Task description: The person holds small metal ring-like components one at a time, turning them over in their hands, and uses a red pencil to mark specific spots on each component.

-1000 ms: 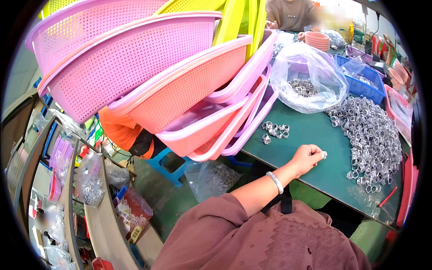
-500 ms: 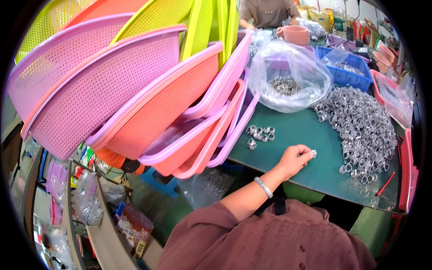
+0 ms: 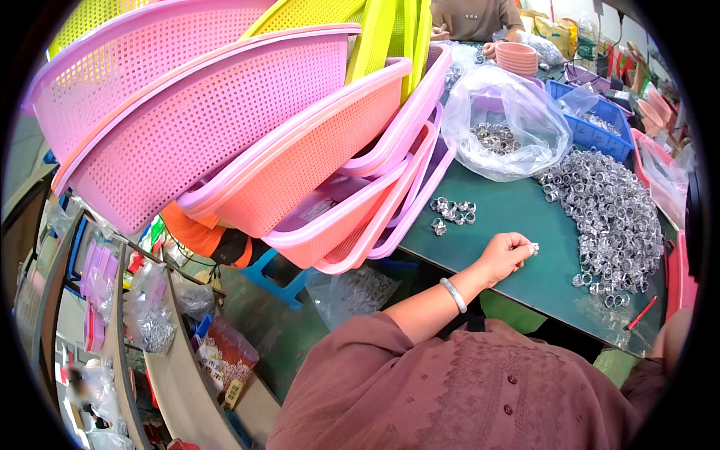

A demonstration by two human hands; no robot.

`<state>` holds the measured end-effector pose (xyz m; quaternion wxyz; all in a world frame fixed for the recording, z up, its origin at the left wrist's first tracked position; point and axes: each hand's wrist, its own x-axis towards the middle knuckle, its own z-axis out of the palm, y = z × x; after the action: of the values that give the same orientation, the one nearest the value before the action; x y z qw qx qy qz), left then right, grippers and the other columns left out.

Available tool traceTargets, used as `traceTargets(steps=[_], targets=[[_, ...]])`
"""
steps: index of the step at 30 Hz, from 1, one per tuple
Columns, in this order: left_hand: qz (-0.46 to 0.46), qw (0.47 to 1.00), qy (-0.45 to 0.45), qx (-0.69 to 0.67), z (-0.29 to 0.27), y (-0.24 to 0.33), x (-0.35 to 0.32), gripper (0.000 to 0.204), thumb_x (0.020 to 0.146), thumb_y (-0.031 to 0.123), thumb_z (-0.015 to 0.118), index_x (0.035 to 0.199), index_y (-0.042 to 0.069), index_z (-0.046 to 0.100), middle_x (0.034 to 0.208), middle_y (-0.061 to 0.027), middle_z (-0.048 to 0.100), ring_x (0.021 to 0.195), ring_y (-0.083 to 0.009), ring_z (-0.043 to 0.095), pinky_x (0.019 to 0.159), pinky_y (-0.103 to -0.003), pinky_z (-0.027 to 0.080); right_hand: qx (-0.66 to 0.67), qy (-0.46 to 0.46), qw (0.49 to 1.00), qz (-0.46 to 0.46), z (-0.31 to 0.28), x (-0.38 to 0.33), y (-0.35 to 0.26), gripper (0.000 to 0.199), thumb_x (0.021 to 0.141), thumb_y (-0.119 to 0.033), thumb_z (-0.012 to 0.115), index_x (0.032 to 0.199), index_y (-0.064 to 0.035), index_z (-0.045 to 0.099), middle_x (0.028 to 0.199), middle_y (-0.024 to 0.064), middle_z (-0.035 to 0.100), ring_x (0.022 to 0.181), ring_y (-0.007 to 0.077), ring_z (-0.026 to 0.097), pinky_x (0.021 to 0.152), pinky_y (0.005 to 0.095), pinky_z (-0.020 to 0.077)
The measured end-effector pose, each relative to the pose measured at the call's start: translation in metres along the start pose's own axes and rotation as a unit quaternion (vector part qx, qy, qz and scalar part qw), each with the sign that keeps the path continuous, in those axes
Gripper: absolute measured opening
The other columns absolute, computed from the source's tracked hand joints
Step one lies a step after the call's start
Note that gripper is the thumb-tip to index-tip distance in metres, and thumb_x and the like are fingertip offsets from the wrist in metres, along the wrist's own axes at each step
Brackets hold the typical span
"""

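Observation:
My left hand [image 3: 508, 257], with a pale bangle at the wrist, is just over the front of the green table [image 3: 499, 214]. Its thumb and fingers are pinched shut on a small silvery ring [image 3: 534, 248]. Left of it lies a small group of similar rings [image 3: 456, 210], with a single ring [image 3: 439, 226] slightly apart. A large heap of silvery rings [image 3: 611, 214] covers the right part of the table. At the right rim only a bare part of my right arm [image 3: 673, 337] and the brown sleeve show; the right hand is out of sight.
Tilted, stacked pink, purple and yellow-green baskets [image 3: 217, 112] crowd the left, overhanging the table edge. Farther back stand an open plastic bag [image 3: 551, 146] of rings and a blue crate [image 3: 596, 133]. A red pen [image 3: 641, 313] lies front right. Another person [image 3: 476, 21] sits opposite.
The whole view has shifted, so the table and heap appear farther right. Part of my right arm has come in at the right rim. My left hand keeps its pinch on the ring.

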<state>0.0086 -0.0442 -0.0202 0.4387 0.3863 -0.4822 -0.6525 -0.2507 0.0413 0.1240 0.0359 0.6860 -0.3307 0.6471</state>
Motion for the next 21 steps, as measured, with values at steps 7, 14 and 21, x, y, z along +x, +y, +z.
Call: traceTargets(steps=[7,14,21], targets=[[-0.051,0.994,0.043,-0.085,-0.004,0.008,0.003,0.009,0.08,0.011,0.059,0.081,0.003,0.057,0.065,0.0003,0.051,0.054,-0.0056,0.043,0.045,-0.018,0.032,0.109,-0.051,0.992,0.039,0.05,0.024,0.001,0.034,0.077,-0.003,0.05,0.11,0.004,0.049,0.106,0.0069,0.055,0.089,0.017,0.054,0.079,0.0288,0.0421],[-0.034,0.995,0.007,-0.09,0.019,0.037,0.024,0.006,0.078,0.01,0.06,0.08,0.005,0.058,0.064,-0.0008,0.053,0.053,-0.0082,0.047,0.046,-0.019,0.035,0.064,-0.369,0.905,0.201,0.103,-0.033,0.079,0.053,0.071,-0.013,0.066,0.119,-0.0071,0.046,0.107,0.0087,0.056,0.087,0.0186,0.055,0.072,0.031,0.0449],[-0.026,0.998,-0.038,-0.044,0.02,0.043,0.041,0.007,0.081,0.01,0.058,0.082,0.004,0.06,0.065,-0.0008,0.055,0.053,-0.0068,0.047,0.046,-0.018,0.036,0.118,-0.327,0.914,0.211,0.115,-0.043,0.093,0.035,0.074,-0.011,0.064,0.106,-0.0015,0.054,0.092,0.0111,0.061,0.082,0.0198,0.059,0.071,0.0303,0.0477]])
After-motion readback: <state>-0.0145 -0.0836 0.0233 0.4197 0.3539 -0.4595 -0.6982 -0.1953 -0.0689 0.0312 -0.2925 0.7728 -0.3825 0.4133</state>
